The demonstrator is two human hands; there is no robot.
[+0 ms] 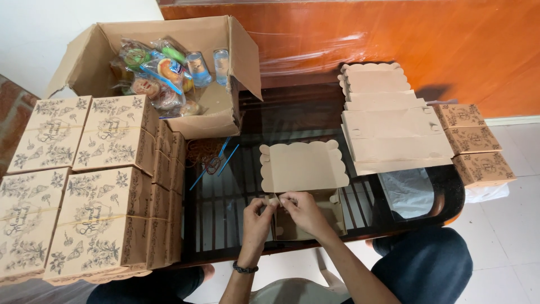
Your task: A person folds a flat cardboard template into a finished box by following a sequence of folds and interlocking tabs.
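Observation:
A half-folded brown cardboard box [304, 169] with a scalloped lid lies open on the dark glass table [315, 115], close to the near edge. My left hand [257, 215] and my right hand [302, 209] both pinch the box's front wall at its left corner, fingertips almost touching. A dark band sits on my left wrist. The lid stands flat behind my hands.
Several finished printed boxes [84, 186] tied with string are stacked at the left. An open carton [219, 107] behind them holds wrapped snacks [157, 76] and water cups. Flat box blanks [394, 124] are piled at the right. Blue straws and string [211, 157] lie in the middle.

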